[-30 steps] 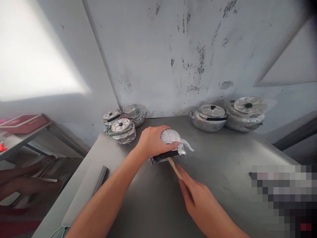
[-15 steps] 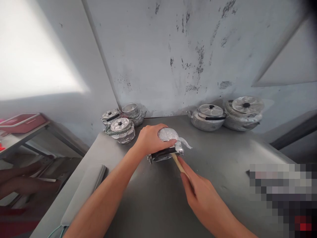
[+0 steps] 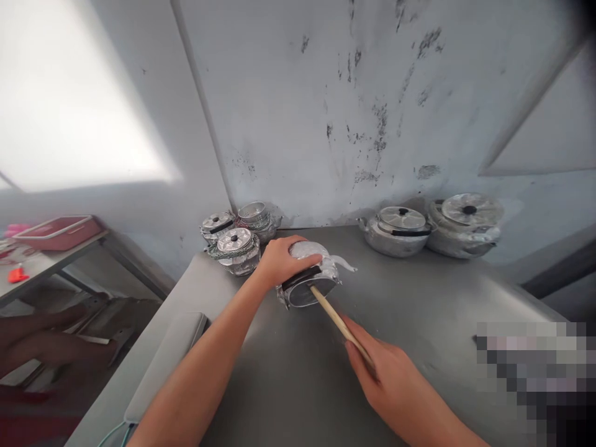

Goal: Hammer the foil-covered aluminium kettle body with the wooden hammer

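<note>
Tipped on its side above the metal table [image 3: 288, 379], a small battered aluminium teapot [image 3: 328, 268] has its round mouth facing me and its curved spout pointing right. My left hand [image 3: 282, 264] is closed round its body, thumb over the top beside the black handle [image 3: 302, 277]. In my right hand [image 3: 377, 360] I grip a wooden stick [image 3: 338, 318]. The stick's far end reaches into the teapot's mouth, and its tip is hidden inside.
Several lidded aluminium pots [image 3: 235, 248] stand at the back left, one topped by a strainer [image 3: 252, 212]. Two larger lidded teapots [image 3: 395, 233] are at the back right. A grey case [image 3: 167, 363] lies left; a pink basket [image 3: 60, 233] sits on a side table. A person's legs [image 3: 60, 347] show below.
The teapot's mouth has turned more toward me. My right hand has drawn back down and right, so more of the stick shows. The whole view has shifted slightly.
</note>
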Motion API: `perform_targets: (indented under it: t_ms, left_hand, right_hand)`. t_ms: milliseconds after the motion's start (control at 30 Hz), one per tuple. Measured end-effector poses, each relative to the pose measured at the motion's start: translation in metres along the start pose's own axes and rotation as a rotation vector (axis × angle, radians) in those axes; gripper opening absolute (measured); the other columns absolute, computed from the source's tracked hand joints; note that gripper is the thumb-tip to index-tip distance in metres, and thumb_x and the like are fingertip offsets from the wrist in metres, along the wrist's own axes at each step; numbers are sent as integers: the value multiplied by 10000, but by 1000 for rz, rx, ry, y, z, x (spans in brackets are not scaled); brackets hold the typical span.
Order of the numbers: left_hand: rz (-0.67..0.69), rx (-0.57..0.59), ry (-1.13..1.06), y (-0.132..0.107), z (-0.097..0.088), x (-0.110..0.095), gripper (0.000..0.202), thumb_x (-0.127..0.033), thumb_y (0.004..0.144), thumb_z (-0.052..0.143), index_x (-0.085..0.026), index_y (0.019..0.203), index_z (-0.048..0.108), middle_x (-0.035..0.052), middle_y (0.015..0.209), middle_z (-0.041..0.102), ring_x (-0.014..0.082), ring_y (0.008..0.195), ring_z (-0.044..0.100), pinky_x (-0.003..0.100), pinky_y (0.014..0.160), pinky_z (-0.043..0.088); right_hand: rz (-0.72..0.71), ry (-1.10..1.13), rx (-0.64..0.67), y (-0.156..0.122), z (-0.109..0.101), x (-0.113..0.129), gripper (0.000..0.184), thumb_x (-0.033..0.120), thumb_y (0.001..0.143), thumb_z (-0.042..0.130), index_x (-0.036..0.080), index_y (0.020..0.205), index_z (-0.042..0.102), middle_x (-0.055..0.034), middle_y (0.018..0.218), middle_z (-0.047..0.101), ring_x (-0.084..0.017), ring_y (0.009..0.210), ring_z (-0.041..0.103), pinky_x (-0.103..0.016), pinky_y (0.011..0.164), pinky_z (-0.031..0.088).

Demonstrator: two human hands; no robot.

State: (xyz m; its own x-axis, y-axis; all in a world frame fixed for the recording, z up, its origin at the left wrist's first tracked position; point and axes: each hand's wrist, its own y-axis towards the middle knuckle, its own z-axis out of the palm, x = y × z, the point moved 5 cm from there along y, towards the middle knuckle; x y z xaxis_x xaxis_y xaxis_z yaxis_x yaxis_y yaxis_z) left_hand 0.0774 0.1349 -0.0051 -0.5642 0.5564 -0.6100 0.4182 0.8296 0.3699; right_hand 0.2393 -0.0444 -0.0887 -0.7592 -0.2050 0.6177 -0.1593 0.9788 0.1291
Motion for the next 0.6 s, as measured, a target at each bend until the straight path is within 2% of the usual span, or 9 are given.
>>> perform_targets:
  t_ms: [133,267,433,600]
  left_hand:
    - [-51,-27,-111,2,-5,13,423,-570,785,722,-235,1035,785,25,1046,780,266,991,704,306,903,511]
    - [-86,-49,-229,1,-8,22,446,-576,774,732,-203,1010,793,40,1020,783,267,998,701,300,896,508]
    - [-109,-52,-287,2,-9,33,477,-583,774,715,-175,1007,799,55,979,786,272,971,703,303,870,515]
    - [-125,-70,-298,-1,-9,43,572,-638,772,672,-148,1044,789,69,992,778,281,978,692,311,865,515]
  right_hand:
    - [-4,-78,35,-2,-3,-2,295,345,1042,346,228,1190,573,-30,861,722,-213,723,698,-326,656,503]
    - [-59,-178,73,-7,-15,4,293,344,1053,341,242,1214,564,-34,932,733,-215,786,710,-332,673,504]
    - [-159,-356,85,-23,-32,19,283,324,1028,436,308,1264,590,-23,1011,750,-219,817,737,-323,678,507]
    - [-257,-474,131,-49,-20,28,277,285,999,511,329,1258,602,24,897,734,-201,709,734,-291,592,468]
